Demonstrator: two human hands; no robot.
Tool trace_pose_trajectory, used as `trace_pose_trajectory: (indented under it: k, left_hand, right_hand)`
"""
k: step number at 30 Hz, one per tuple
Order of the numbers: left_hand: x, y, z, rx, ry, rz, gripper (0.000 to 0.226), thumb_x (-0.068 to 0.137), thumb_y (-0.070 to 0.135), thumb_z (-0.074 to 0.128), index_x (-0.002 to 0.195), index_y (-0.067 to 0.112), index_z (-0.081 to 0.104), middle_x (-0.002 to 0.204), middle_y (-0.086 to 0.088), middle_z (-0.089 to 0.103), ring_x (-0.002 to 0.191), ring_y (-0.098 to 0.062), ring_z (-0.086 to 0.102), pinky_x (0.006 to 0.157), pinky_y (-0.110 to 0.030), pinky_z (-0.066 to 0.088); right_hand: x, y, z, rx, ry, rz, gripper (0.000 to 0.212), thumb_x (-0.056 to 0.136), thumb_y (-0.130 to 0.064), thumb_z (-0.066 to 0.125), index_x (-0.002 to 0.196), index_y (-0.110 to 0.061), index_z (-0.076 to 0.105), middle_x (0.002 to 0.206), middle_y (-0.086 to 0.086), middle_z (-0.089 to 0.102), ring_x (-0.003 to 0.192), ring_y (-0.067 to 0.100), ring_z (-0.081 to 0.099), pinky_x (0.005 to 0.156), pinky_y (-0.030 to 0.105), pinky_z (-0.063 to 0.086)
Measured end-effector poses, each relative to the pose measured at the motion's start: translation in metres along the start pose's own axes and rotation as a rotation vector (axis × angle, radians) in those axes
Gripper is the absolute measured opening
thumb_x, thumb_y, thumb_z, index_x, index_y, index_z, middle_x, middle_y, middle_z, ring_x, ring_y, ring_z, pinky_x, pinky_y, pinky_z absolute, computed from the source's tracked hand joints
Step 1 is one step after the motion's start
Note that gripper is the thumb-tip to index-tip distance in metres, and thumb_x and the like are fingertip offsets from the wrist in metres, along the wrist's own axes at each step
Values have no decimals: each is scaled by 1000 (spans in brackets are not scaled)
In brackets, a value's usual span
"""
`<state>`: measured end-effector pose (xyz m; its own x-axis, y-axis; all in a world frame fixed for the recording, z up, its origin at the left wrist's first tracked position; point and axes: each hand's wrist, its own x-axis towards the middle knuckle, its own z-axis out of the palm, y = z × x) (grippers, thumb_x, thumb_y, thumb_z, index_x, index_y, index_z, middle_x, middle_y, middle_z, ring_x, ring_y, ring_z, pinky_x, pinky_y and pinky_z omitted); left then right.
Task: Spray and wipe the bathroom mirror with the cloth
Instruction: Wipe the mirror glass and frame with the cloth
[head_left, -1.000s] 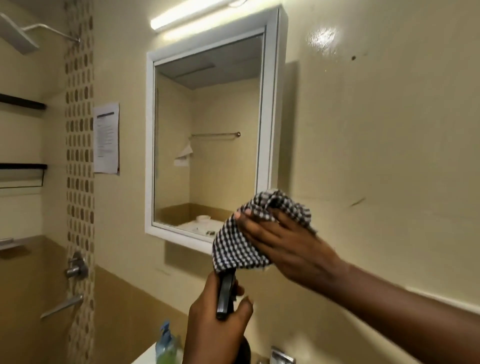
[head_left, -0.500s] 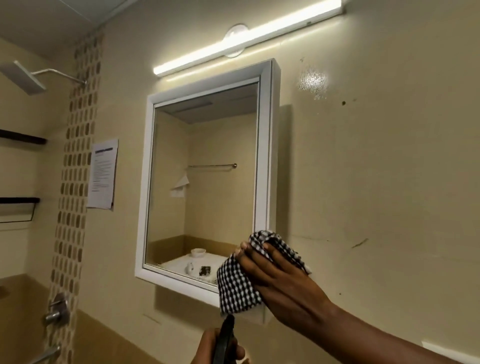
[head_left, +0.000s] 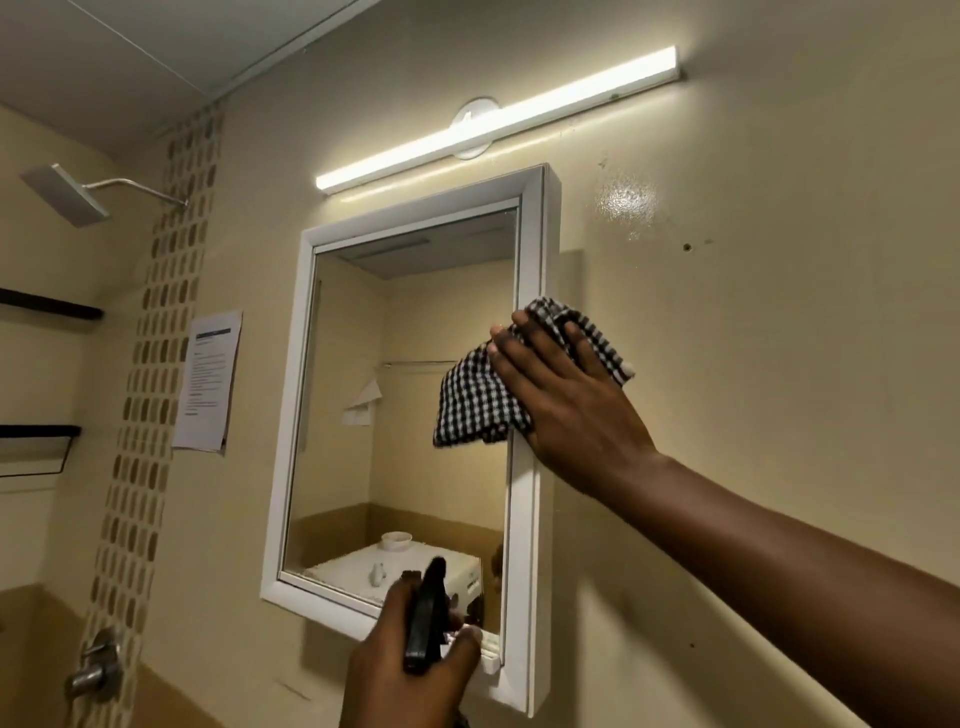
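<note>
The right hand (head_left: 566, 400) lies flat, fingers straight, pressing a black-and-white checked cloth (head_left: 478, 400) against the right side of the mirror (head_left: 405, 415), about halfway up its white frame (head_left: 532, 519). Part of the cloth bunches above the fingertips and over the frame's edge; the rest hangs down onto the glass. Lower down, the left hand (head_left: 410, 670) is curled around a dark spray bottle (head_left: 423, 618), held upright in front of the mirror's bottom right corner. Only the bottle's top shows, and I can't quite make out which way the nozzle faces. A lit tube light (head_left: 498, 119) runs along the wall just above the mirror. Left of the mirror a printed sheet (head_left: 208, 382) is stuck to the wall, beside a vertical strip of mosaic tile (head_left: 156, 364). A square shower head (head_left: 65, 195) juts out at upper left, with a tap (head_left: 96, 670) low on the same tiled strip.
</note>
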<state>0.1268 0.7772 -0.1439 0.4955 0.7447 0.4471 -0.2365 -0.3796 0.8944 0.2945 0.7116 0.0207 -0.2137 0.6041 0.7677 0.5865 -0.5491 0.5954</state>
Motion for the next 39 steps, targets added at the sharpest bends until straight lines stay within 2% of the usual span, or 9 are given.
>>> trace_pose_trajectory:
  k: [4, 8, 14, 19, 22, 27, 30, 34, 39]
  left_hand:
    - [23, 14, -8, 48, 89, 95, 20, 81, 17, 77, 95, 24, 63, 87, 6, 70, 85, -9, 64, 63, -17, 41]
    - [37, 25, -15, 77, 143, 109, 16, 81, 20, 76, 85, 27, 62, 86, 8, 70, 82, -7, 63, 61, -20, 41]
    - [47, 30, -21, 132, 140, 102, 17, 81, 22, 75, 89, 23, 60, 85, 5, 70, 82, -10, 64, 64, -22, 44]
    - [59, 37, -28, 178, 83, 44, 22, 82, 25, 74, 96, 22, 57, 93, 2, 69, 87, -12, 63, 71, -24, 47]
    - [70, 44, -33, 219, 75, 67, 22, 83, 26, 74, 95, 23, 56, 94, 1, 68, 86, -12, 63, 67, -21, 46]
    - [90, 53, -39, 238, 107, 102, 21, 83, 23, 73, 94, 22, 56, 92, 1, 68, 83, -7, 63, 61, -12, 42]
    - [97, 53, -44, 221, 126, 103, 21, 82, 20, 74, 93, 20, 57, 89, 4, 68, 83, -5, 62, 61, -10, 39]
    - [102, 50, -48, 209, 168, 85, 19, 82, 19, 74, 93, 19, 59, 90, 0, 68, 85, -13, 63, 67, -22, 42]
    - [109, 47, -55, 210, 212, 97, 20, 82, 19, 74, 96, 19, 59, 93, -1, 68, 90, -16, 64, 76, -24, 42]
  right_hand:
    - [37, 14, -14, -32, -17, 86, 65, 98, -37, 23, 157, -12, 9, 165, 8, -2, 150, 27, -13, 122, 49, -2]
    - [69, 29, -25, -50, -12, 137, 67, 100, -27, 34, 157, -10, 4, 164, 10, -8, 149, 29, -16, 122, 47, -6]
    - [98, 31, -32, 60, 17, 310, 82, 91, -20, 51, 157, -10, 4, 163, 11, -5, 149, 32, -13, 122, 50, 3]
    - [119, 32, -26, 60, 72, 379, 71, 99, -15, 45, 157, -10, 4, 163, 13, -1, 148, 37, -13, 119, 57, 12]
    - [133, 34, -24, 54, 106, 410, 71, 98, -13, 49, 156, -12, 8, 163, 11, 2, 149, 36, -13, 119, 57, 13]
    - [156, 44, -22, 47, 172, 410, 66, 98, -11, 49, 156, -15, 16, 162, 10, 9, 149, 35, -13, 119, 57, 13]
    - [169, 48, -23, 4, 157, 392, 70, 97, -19, 52, 156, -15, 14, 161, 11, 11, 149, 37, -11, 120, 55, 6]
    - [180, 51, -20, -98, 153, 307, 71, 95, -28, 51, 155, -14, 17, 158, 14, 23, 149, 39, 0, 120, 54, 1]
    - [190, 54, -13, -193, 144, 178, 72, 94, -39, 50, 156, -18, 19, 156, 16, 28, 147, 42, 8, 119, 55, 0]
